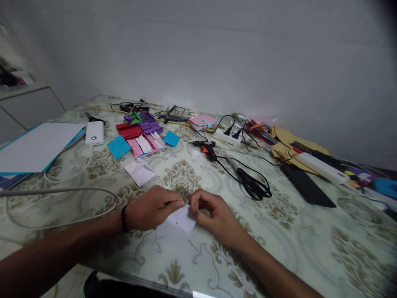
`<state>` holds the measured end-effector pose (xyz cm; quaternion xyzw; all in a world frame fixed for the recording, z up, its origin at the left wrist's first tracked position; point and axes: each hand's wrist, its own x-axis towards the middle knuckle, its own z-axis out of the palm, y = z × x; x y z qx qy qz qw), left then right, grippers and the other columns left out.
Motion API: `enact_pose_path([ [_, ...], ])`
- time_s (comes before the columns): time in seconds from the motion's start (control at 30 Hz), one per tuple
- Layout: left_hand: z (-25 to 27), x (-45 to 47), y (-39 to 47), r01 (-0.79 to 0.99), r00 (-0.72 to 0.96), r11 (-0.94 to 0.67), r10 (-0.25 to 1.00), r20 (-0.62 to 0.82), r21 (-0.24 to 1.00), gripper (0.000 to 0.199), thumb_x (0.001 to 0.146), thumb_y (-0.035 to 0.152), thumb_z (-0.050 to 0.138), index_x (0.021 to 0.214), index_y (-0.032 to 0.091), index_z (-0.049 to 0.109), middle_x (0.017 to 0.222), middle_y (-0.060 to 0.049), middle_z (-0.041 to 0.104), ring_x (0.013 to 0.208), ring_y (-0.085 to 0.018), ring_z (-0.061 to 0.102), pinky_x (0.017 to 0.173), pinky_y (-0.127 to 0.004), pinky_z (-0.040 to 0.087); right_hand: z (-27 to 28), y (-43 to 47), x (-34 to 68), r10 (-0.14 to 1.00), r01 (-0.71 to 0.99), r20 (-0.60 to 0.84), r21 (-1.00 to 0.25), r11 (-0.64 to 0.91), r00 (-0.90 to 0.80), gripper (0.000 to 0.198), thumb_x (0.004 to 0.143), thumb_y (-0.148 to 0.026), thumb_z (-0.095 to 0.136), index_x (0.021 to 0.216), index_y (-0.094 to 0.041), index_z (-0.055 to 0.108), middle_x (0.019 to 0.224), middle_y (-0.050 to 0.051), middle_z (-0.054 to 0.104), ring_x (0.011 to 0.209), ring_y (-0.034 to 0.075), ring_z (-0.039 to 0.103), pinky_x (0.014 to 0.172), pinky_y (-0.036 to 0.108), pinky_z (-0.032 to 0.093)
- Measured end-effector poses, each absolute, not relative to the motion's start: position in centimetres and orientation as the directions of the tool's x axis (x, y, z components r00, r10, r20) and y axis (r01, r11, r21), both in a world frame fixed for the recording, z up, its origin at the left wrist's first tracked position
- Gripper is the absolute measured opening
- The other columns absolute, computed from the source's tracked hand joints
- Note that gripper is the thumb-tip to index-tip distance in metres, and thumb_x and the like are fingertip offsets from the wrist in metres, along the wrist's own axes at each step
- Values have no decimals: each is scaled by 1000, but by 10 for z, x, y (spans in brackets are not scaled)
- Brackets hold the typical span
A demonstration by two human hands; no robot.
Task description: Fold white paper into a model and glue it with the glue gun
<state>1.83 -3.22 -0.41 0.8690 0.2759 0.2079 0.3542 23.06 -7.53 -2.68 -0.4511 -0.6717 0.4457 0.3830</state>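
A small piece of white paper is held between both hands, low over the near part of the table. My left hand is closed on its left side, thumb on top. At the upper right corner, the fingertips of my right hand pinch the paper. Just beyond the left hand lies a pale folded paper. Behind it are folded paper pieces in pink, red and purple, with blue squares beside them.
A glue gun with a coiled black cord lies past the right hand. Further right is a dark phone-like slab. A power strip stands near the wall. At left are a power bank and large paper sheets.
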Motion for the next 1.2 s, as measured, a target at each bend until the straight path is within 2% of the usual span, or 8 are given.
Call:
enact_pose_path([
  [0.2, 0, 14, -26, 351, 743, -536, 659, 120, 768, 38, 100, 30, 43, 66, 15, 52, 60, 4, 44, 58, -9, 41, 59, -23, 31, -27, -75, 235, 953, 240, 87, -957, 161, -290, 8, 84, -17, 62, 78, -19, 58, 70, -3, 55, 66, 12, 49, 62, 24, 38],
  [0.33, 4, 10, -21, 369, 721, -522, 683, 117, 769, 39, 99, 31, 43, 66, 15, 53, 61, 3, 47, 59, -10, 42, 58, -23, 32, -27, -72, 237, 958, 207, 91, -967, 151, -273, 8, 85, -21, 62, 79, -19, 58, 70, -2, 55, 65, 12, 49, 62, 25, 37],
  [0.43, 6, 9, -19, 387, 716, -511, 691, 99, 767, 39, 99, 32, 44, 69, 13, 60, 62, 2, 53, 60, -10, 46, 58, -22, 33, -26, -71, 238, 967, 197, 81, -971, 131, -242, 11, 87, -25, 61, 79, -19, 56, 68, -3, 53, 64, 13, 48, 61, 25, 37],
  [0.57, 3, 10, -21, 422, 719, -482, 694, 41, 767, 27, 96, 31, 53, 84, 14, 71, 73, -1, 70, 67, -12, 57, 61, -21, 38, -27, -71, 236, 969, 183, 66, -977, 112, -239, 14, 87, -28, 62, 78, -19, 55, 68, -3, 53, 64, 13, 48, 61, 25, 37],
  [0.63, 0, 12, -23, 421, 727, -482, 685, 31, 768, 24, 95, 30, 55, 88, 15, 73, 76, -1, 73, 67, -12, 60, 63, -20, 40, -27, -72, 234, 964, 174, 64, -978, 112, -259, 15, 88, -30, 63, 79, -19, 56, 69, -3, 53, 65, 13, 48, 61, 25, 37],
  [0.9, -3, 17, -32, 382, 760, -592, 638, 124, 709, 28, 98, 28, 52, 84, 15, 72, 67, 0, 68, 60, -10, 56, 62, -21, 38, -29, -75, 230, 951, 183, 32, -979, 92, -308, 27, 90, -42, 63, 78, -18, 58, 67, -2, 53, 63, 13, 46, 59, 25, 37],
  [1.1, -5, 16, -32, 369, 747, -599, 646, 157, 711, 30, 100, 27, 48, 83, 16, 69, 69, 0, 66, 63, -11, 57, 63, -22, 38, -29, -75, 231, 953, 224, 23, -970, 94, -302, 32, 88, -46, 66, 74, -19, 56, 67, -2, 51, 62, 12, 44, 58, 24, 36],
  [1.2, -6, 16, -32, 374, 724, -565, 673, 149, 735, 29, 100, 28, 47, 84, 16, 68, 72, 0, 67, 66, -12, 59, 65, -22, 39, -27, -75, 229, 944, 233, 4, -969, 86, -329, 31, 86, -42, 68, 71, -19, 53, 64, -3, 49, 60, 11, 42, 57, 24, 35],
])
